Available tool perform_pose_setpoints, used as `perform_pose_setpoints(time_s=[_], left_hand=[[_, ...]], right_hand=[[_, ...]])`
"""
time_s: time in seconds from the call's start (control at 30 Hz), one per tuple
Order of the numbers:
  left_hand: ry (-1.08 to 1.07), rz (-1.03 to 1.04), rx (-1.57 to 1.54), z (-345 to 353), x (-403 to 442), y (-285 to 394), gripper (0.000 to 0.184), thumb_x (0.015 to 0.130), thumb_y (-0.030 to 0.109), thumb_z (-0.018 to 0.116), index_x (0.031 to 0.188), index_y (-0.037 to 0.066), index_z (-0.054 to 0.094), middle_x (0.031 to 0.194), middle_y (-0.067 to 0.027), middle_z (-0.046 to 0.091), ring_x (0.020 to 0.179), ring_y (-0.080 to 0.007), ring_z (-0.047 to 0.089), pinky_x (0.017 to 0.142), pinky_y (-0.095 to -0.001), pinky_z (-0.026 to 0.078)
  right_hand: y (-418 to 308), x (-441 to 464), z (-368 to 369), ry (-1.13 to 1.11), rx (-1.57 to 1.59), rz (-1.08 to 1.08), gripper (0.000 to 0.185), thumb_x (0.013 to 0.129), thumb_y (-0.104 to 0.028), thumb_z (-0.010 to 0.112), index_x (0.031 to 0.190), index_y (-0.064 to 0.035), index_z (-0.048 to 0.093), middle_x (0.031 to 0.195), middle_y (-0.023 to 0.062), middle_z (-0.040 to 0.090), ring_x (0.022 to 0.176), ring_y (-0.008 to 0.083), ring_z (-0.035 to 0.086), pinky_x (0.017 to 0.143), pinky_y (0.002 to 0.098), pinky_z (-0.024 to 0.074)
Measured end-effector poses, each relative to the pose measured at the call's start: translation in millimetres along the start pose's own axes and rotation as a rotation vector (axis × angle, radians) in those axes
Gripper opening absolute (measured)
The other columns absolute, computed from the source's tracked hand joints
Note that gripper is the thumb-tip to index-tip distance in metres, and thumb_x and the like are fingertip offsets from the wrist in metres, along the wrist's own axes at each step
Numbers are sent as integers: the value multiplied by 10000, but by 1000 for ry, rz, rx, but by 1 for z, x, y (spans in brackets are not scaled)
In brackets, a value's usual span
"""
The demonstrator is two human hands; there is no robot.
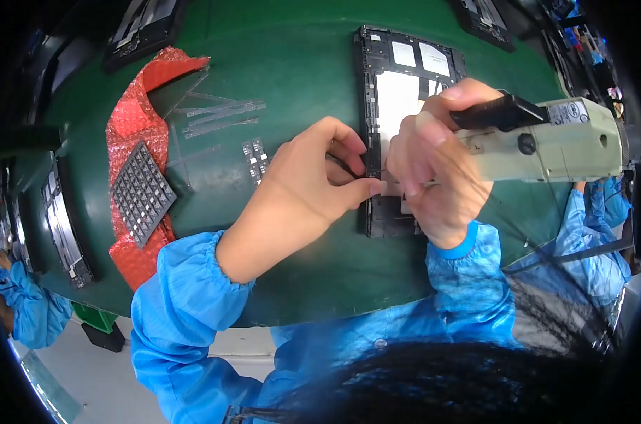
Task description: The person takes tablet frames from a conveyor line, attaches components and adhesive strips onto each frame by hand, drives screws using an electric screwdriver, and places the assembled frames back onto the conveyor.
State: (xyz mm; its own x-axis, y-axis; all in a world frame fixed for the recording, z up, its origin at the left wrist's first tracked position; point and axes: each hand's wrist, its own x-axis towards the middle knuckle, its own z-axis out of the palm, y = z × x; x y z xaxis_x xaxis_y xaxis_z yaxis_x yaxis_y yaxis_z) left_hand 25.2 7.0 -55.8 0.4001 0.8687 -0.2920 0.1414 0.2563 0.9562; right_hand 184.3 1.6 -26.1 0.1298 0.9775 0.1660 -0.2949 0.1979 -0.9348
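Observation:
A black flat device frame (372, 219) with white and silver panels lies on the green table. My right hand (440, 162) is wrapped round a pale green electric screwdriver (575, 145) with a black lever, held over the device's middle. The tool's tip is hidden behind my fingers. At the frame's left edge is my left hand (313, 166), its thumb and fingers curled together. A thin dark piece shows between them; I cannot tell whether it is separate from the frame.
Red bubble wrap (133, 116) with a dark grid sheet of small parts (142, 194) lies on the left. Clear strips (221, 116) and a small label sheet (254, 159) lie nearer. More device frames (66, 219) stand around the green table (299, 78). Blue-sleeved people sit both sides.

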Motion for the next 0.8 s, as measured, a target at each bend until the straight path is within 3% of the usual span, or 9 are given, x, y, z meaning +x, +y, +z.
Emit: perform_pose_setpoints(time_s=[0.27,0.47,0.53,0.63,0.7,0.77,0.8], left_hand=[[6,32,25,-2,-3,-2,389,768,124,805,1031,-24,559,891,-136,663,726,-194,674,648,-308,534],[12,32,19,-3,-5,2,392,767,126,808,1029,-26,560,884,-137,662,734,-204,676,669,-317,538],[-15,81,-33,-2,-8,0,394,765,126,809,1028,-28,558,881,-138,660,751,-216,676,676,-319,538],[70,249,212,-3,-6,-4,386,762,113,804,1024,-33,560,874,-139,656,797,-242,677,694,-333,540],[37,136,1,2,-8,-2,396,751,131,810,1016,-34,566,880,-148,658,810,-247,671,705,-349,540],[-12,157,2,-1,-6,-6,302,813,113,777,966,3,542,861,-102,637,787,-164,656,645,-312,527],[-17,171,68,-5,-8,1,303,808,90,778,955,-2,530,841,-103,642,730,-165,660,620,-313,529]], right_hand=[[2,-3,3,-7,-37,31,233,832,-35,673,1045,-10,582,848,46,589,665,81,535,573,245,435],[11,-5,-3,-133,-239,-89,281,927,-19,546,1186,-56,445,669,12,405,523,100,389,477,263,351],[13,-7,0,-27,-203,-44,258,885,-3,615,1097,-61,481,764,13,459,657,101,447,592,265,393],[16,-10,7,69,83,48,306,859,57,623,1052,-82,430,796,39,477,580,111,472,481,259,380],[19,-12,2,56,155,110,314,859,83,601,1034,-90,405,792,41,475,561,102,471,456,255,378],[7,-10,10,-77,-10,127,245,894,38,570,1028,-77,400,765,24,470,542,80,440,449,242,337],[5,-9,14,-109,-44,116,238,900,21,574,1037,-75,405,757,23,467,534,78,433,450,239,329]])
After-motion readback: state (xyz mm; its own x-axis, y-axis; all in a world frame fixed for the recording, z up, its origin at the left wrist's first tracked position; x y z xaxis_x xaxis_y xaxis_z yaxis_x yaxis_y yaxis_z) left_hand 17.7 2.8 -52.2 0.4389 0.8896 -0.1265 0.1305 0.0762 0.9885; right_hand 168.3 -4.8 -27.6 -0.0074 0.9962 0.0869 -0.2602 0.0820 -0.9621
